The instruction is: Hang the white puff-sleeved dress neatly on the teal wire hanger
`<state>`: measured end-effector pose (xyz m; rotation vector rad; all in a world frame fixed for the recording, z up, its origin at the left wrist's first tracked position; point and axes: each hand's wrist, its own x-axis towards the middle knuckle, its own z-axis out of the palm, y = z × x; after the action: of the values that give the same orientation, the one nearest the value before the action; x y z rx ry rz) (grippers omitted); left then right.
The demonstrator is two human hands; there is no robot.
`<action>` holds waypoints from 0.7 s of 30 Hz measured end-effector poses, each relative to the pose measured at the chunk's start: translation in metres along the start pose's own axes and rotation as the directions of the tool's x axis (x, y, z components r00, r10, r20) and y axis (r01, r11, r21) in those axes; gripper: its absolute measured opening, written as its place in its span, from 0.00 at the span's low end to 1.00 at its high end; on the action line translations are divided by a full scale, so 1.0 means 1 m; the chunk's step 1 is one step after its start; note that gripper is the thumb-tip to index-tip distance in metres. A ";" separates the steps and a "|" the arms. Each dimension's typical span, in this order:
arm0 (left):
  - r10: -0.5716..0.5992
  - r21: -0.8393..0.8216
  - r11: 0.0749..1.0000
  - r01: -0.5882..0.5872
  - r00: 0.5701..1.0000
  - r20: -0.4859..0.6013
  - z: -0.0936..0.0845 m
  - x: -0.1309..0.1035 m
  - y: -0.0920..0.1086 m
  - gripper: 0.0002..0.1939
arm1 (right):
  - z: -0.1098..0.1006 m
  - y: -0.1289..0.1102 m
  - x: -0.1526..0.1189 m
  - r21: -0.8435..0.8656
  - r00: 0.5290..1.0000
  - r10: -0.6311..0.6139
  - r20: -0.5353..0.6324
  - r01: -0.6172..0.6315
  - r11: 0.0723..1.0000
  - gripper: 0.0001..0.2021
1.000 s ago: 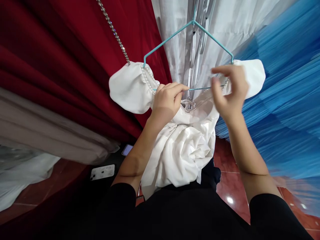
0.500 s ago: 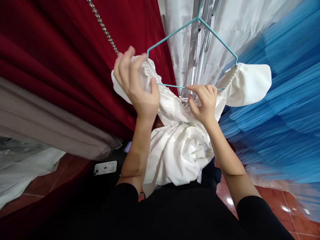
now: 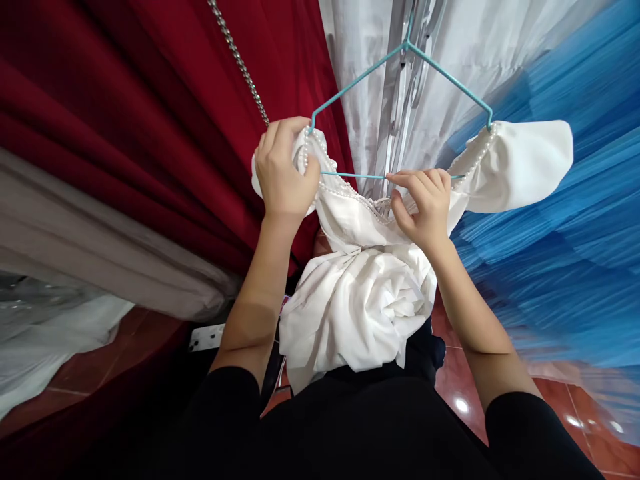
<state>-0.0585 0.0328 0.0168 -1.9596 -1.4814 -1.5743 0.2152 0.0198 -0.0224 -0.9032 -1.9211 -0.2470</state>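
Note:
A white dress [image 3: 350, 313] with pearl-trimmed straps and neckline hangs on a thin turquoise hanger [image 3: 360, 73], its skirt bunched in my lap. My left hand [image 3: 285, 167] is closed around the dress's left shoulder, beside the hanger's left corner; its fingertips are partly hidden by the white cloth. On the hanger's bottom bar, near its middle, my right hand [image 3: 423, 200] pinches with thumb and fingers. The dress's right sleeve [image 3: 530, 167] spreads out past the hanger's right corner, untouched by either hand.
Red cloth [image 3: 175, 100] fills the left, with a beaded chain [image 3: 240, 63] hanging before it. Blue tulle [image 3: 560, 267] stands close on the right, white fabric [image 3: 465, 67] behind the hanger. A phone [image 3: 206, 338] lies at lower left. Tiled floor [image 3: 570, 407] shows below.
My left hand, spread and blurred before, has closed onto the dress's left shoulder. Hanger and dress top have shifted slightly right in view. My right hand keeps its hold on the bar.

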 end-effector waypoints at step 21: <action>0.179 -0.270 0.955 -0.123 0.964 0.195 0.005 -0.064 0.020 0.12 | -0.009 0.005 0.005 0.072 0.994 -0.048 0.096 0.041 0.997 0.17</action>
<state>-0.0338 -0.0081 -0.0303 -2.3969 -1.2104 -1.5932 0.2240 0.0211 -0.0147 -0.8401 -2.0289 -0.1632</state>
